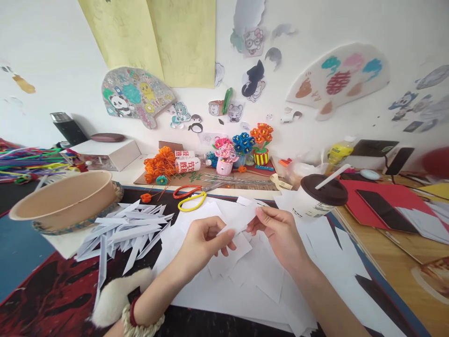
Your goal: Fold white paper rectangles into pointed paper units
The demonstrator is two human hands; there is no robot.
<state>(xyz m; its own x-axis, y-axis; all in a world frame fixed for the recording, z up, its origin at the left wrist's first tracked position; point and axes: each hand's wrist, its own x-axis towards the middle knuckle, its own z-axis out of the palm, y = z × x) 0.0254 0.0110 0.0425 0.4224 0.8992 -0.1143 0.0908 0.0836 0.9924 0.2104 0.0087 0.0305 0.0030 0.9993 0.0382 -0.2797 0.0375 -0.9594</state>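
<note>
Between my two hands a small piece of white paper (240, 219) is held up at a tilt. My left hand (210, 236) pinches its lower left end between thumb and fingers. At the upper right end, my right hand (273, 227) grips it the same way. Below lie several loose white paper pieces (263, 267) on larger white sheets (196, 290). To the left of my left hand is a heap of folded white paper strips (129, 229). Scissors (192, 196) with red and yellow handles rest just beyond the sheets.
A beige bowl (63, 206) stands at the left. A lidded cup with a straw (322, 196) stands right of my right hand. Craft flowers in small pots (224, 166) line the back by the wall. A dark phone (386, 210) lies on red paper (354, 206) at right.
</note>
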